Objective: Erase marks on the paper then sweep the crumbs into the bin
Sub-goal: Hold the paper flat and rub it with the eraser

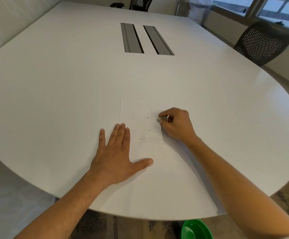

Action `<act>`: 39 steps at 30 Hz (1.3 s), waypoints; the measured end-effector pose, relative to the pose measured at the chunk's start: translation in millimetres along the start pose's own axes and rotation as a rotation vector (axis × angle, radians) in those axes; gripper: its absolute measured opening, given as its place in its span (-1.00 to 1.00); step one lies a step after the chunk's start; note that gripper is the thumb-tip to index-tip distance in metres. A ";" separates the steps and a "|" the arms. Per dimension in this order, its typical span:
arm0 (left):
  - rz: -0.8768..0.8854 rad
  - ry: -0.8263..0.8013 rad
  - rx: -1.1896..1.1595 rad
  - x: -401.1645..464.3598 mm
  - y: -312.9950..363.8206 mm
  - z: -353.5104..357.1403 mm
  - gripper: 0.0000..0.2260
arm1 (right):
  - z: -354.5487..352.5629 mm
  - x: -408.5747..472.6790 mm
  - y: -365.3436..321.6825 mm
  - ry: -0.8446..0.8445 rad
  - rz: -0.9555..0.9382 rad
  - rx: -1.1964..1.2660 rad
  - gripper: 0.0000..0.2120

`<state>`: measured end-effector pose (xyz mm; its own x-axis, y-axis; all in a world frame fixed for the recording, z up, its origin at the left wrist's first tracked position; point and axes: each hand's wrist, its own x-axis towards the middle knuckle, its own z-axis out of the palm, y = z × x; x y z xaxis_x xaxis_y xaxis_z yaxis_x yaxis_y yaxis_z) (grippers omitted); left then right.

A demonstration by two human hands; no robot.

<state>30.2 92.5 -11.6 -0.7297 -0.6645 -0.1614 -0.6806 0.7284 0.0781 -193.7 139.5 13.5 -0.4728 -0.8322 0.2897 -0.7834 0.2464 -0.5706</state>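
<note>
Round green plastic bin (197, 229) on floor below near table edge. Left hand (116, 158) flat, fingers spread, pressing white paper sheet (157, 178) onto white oval table (54, 100). Right hand (176, 125) curled, pinching small white eraser (159, 119) against sheet. Dark crumbs (148, 117) scattered just left of eraser.

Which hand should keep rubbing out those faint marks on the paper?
Right. The right hand already pinches the eraser on the paper, just above the faint marks. The left hand lies flat, pinning the sheet.
</note>
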 end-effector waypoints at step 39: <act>-0.001 0.009 -0.014 -0.5 -0.1 1.3 0.09 | -4.8 -6.0 -4.3 -0.006 0.127 0.091 -0.94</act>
<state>30.7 93.0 -12.8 -0.7294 -0.6668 -0.1529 -0.6823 0.7253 0.0921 -189.4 145.8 18.0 -0.5630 -0.8001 0.2070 -0.6778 0.3037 -0.6696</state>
